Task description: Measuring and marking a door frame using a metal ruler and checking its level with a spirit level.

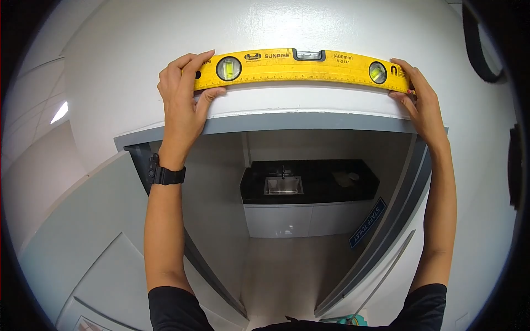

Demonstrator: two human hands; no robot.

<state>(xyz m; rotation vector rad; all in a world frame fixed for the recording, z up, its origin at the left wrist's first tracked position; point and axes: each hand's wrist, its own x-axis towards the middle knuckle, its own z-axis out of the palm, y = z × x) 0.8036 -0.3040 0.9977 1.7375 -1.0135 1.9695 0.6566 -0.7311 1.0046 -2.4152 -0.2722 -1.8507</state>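
Observation:
A yellow spirit level [309, 67] lies lengthwise across the white wall, just above the grey door frame [309, 121]. Round its left end my left hand [185, 88] is closed, thumb below and fingers above. My right hand [420, 96] grips the other end in the same way. Three vials show in the level: a round one near each end and a clear one at the middle of the top edge. Whether its back touches the wall, I cannot tell. A black watch [165, 172] is strapped round my left wrist.
Below the level the doorway opens onto a room with a black counter [331, 196], a steel sink [283, 186] and white cabinets [279, 222]. A pale door [88, 231] stands swung open at the left. On the right is a blue sign [367, 223].

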